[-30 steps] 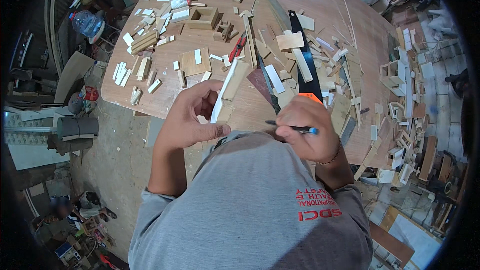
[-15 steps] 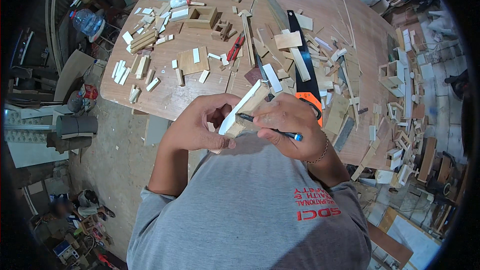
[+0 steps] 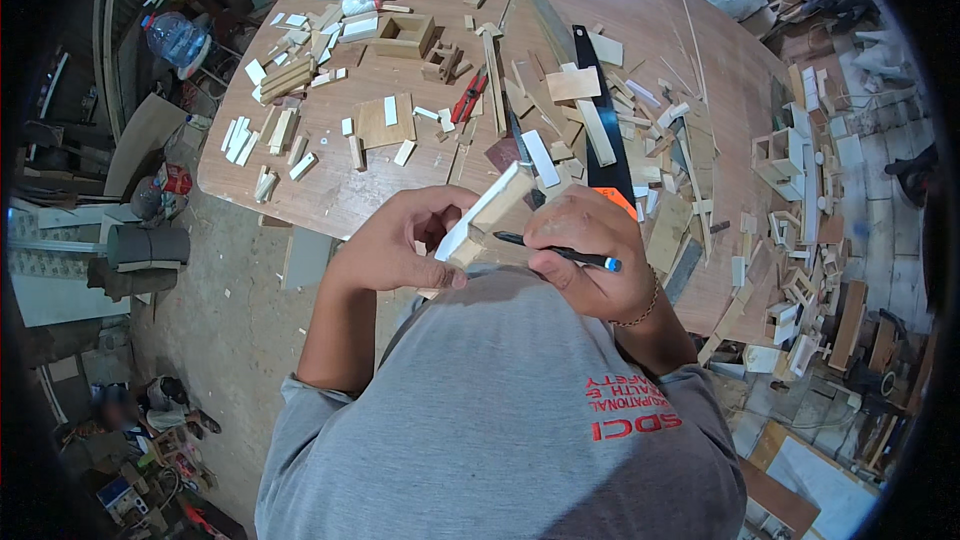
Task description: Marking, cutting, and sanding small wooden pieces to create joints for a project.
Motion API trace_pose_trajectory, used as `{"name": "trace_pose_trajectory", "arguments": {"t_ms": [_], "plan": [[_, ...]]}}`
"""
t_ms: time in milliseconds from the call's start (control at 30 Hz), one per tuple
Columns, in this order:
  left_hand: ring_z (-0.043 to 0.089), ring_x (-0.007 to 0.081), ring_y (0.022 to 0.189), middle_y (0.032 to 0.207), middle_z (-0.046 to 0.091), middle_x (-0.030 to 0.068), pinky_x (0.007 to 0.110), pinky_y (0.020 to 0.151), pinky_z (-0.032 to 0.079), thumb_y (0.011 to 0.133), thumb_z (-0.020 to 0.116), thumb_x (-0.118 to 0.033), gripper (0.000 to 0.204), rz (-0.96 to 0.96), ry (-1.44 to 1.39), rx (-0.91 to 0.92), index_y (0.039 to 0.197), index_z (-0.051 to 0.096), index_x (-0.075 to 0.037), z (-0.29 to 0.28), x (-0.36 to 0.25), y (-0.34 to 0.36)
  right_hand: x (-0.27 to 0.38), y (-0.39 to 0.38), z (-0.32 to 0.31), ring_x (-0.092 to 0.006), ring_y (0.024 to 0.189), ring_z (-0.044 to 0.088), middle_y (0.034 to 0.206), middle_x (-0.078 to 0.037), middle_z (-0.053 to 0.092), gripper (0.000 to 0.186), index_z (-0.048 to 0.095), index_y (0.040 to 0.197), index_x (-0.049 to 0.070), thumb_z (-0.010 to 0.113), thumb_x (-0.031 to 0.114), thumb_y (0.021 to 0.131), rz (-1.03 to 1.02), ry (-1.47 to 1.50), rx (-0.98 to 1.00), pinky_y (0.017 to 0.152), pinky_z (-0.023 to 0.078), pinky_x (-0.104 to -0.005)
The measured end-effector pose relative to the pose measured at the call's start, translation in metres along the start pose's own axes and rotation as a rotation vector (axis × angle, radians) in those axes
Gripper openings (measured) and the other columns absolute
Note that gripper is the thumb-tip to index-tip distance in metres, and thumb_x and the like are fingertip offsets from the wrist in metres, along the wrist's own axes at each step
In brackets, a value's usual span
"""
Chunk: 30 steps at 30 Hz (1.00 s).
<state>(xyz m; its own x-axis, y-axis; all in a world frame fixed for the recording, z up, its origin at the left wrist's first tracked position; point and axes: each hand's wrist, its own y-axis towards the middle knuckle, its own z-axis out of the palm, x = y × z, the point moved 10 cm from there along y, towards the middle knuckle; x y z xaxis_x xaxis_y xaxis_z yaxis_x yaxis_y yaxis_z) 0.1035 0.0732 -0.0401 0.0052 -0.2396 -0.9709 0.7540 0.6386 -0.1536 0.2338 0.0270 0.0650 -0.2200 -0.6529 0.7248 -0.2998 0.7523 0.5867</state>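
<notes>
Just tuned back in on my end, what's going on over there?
A person holds a small white-faced wooden piece in the left hand. The right hand grips a dark pen with a blue end, its tip right by the piece's bare wood side; whether it touches is hard to tell. Beyond the hands, a table carries scattered wood offcuts, a red tool and a black-bladed saw with an orange handle.

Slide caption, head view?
Left hand holds a white-faced wooden piece; right hand holds a slim black blue-ended pen.
</notes>
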Motion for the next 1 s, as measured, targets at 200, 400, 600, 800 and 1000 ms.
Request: {"name": "trace_pose_trajectory", "arguments": {"t_ms": [200, 400, 600, 800, 1000], "plan": [[0.053, 0.0066, 0.072, 0.082, 0.060, -0.0006, 0.021, 0.064, 0.042, 0.056, 0.080, -0.009, 0.067, -0.009, -0.005, 0.037, 0.119, 0.058, 0.000, 0.010, -0.002, -0.003, 0.003, 0.007, 0.011, -0.0228, 0.074, 0.055, 0.079, -0.006, 0.063, 0.013, 0.064, 0.083, 0.007, 0.072, 0.012, 0.075, -0.009, -0.134, 0.186, 0.065, 0.042, -0.0333], [0.052, 0.0069, 0.069, 0.077, 0.059, -0.0009, 0.021, 0.060, 0.041, 0.057, 0.080, -0.011, 0.067, -0.056, 0.120, 0.144, 0.119, 0.059, 0.000, 0.014, 0.003, -0.005, 0.003, 0.009, 0.021, -0.0188, 0.083, 0.051, 0.084, 0.003, 0.067, 0.016, 0.068, 0.080, 0.012, 0.075, 0.010, 0.066, -0.036, -0.257, 0.301, 0.077, 0.036, -0.0348], [0.052, 0.0068, 0.068, 0.076, 0.058, -0.0010, 0.021, 0.059, 0.041, 0.056, 0.080, -0.009, 0.068, -0.106, 0.057, 0.152, 0.120, 0.058, 0.000, 0.013, 0.012, -0.005, -0.012, 0.010, 0.026, -0.0183, 0.087, 0.052, 0.092, 0.003, 0.070, 0.015, 0.071, 0.080, 0.013, 0.077, 0.014, 0.066, -0.016, -0.173, 0.371, 0.099, 0.031, -0.0445], [0.054, 0.0066, 0.069, 0.077, 0.058, -0.0005, 0.022, 0.060, 0.042, 0.057, 0.080, -0.007, 0.067, -0.105, 0.028, 0.177, 0.120, 0.058, 0.000, 0.011, 0.003, -0.007, -0.010, 0.014, 0.024, -0.0213, 0.094, 0.055, 0.095, 0.001, 0.069, 0.014, 0.069, 0.080, 0.012, 0.076, 0.012, 0.069, -0.063, -0.106, 0.307, 0.105, 0.028, -0.0486], [0.053, 0.0064, 0.069, 0.076, 0.058, -0.0010, 0.022, 0.059, 0.042, 0.058, 0.080, -0.008, 0.063, -0.080, 0.091, 0.244, 0.117, 0.059, 0.000, 0.017, 0.012, -0.007, -0.027, 0.007, 0.040, -0.0259, 0.091, 0.059, 0.093, -0.007, 0.067, 0.013, 0.062, 0.082, 0.006, 0.071, 0.004, 0.074, 0.047, 0.328, 0.381, 0.086, 0.045, -0.0406]]}}
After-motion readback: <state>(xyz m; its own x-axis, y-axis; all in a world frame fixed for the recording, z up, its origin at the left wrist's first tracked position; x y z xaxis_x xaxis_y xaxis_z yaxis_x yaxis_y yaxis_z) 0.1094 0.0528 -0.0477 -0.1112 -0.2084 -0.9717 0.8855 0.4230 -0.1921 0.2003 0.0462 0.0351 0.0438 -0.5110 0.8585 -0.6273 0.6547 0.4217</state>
